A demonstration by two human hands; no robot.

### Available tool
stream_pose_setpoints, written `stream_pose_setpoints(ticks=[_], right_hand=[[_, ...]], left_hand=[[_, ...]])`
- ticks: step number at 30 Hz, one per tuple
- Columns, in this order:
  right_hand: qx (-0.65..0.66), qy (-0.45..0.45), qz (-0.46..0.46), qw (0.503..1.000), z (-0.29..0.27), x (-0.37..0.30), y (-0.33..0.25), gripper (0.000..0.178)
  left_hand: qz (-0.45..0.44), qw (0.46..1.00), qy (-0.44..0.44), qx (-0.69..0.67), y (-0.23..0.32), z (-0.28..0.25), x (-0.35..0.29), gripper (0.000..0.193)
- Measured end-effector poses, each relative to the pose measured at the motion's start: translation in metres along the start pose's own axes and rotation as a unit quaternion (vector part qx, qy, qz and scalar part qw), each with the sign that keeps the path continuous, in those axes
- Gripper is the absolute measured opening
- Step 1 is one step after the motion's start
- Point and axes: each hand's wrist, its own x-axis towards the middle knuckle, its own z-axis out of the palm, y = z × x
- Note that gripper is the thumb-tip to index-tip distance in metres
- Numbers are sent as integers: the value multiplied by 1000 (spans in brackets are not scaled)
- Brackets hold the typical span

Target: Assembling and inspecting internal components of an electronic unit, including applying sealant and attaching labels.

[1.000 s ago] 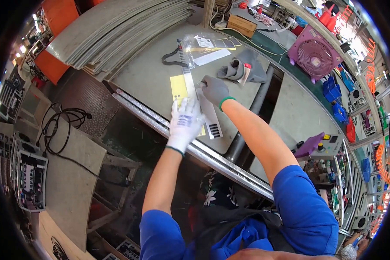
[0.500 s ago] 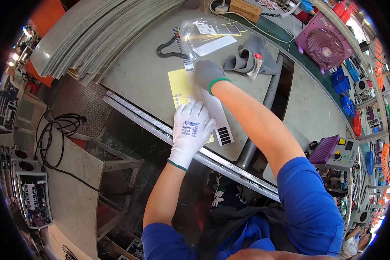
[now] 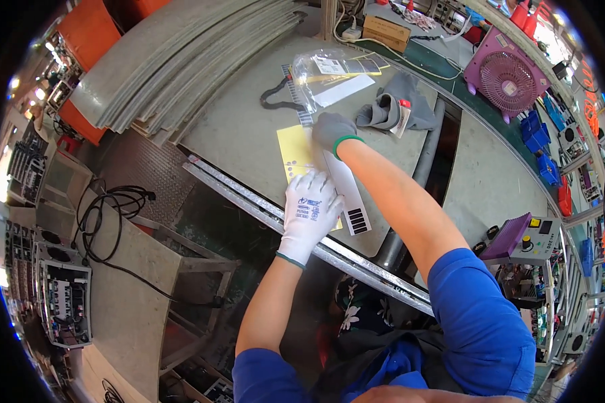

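Stack [image 3: 188,64]: we see thin grey panels, gently bowed and layered, by the desk's far left corner.
Desk [image 3: 238,127]: flat and grey, with a shiny metal rail [image 3: 235,187] along its near edge.
Yellow sheet [image 3: 291,142]: thin, smooth, dotted with small round marks; already laid flat towards the desk's near edge, we judge.
Left hand [image 3: 310,209]: in a white knit-like glove, palm down over the sheet's near end, fingers loosely spread, gripping nothing we can see.
Clear bag [image 3: 307,72]: crinkled and glossy, towards the desk's far edge.
Right hand [image 3: 335,131]: grey-gloved, at the far end of the strip [image 3: 346,191]; its fingers are hidden, so we cannot tell whether they grip.
Strip: long, narrow, smooth, black-barred at its near end, set down beside the sheet; whether anything is peeled or stuck, and what is left, we cannot tell.
Grey cloth [image 3: 382,114]: soft, rolled and rumpled, near the desk's right edge.
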Motion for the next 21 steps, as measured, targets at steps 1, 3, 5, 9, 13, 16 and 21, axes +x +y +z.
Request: stream_pose_setpoints(ticks=[1,3,5,9,13,16,21], right_hand=[[31,-5,19,999,1,-3,-2,34],[63,-2,41,997,2,-6,7,35],[190,105,37,975,1,-13,27,30],[188,221,-60,955,-74,-73,63,25],[-2,178,-248,952,-176,-204,145,18],[-80,205,-165,961,-237,-295,234,17],[10,349,60,935,-257,-349,430,17]], left_hand=[[2,1000,3,7,-2,1,-1,38],[15,1000,19,-10,-1,4,2,37],[28,999,14,-7,5,2,8,35],[38,999,31,-12,12,6,15,32],[74,996,53,-7,14,13,7,34],[73,990,117,30,42,-6,24,39],[50,920,111,-374,260,-10,256,69]])
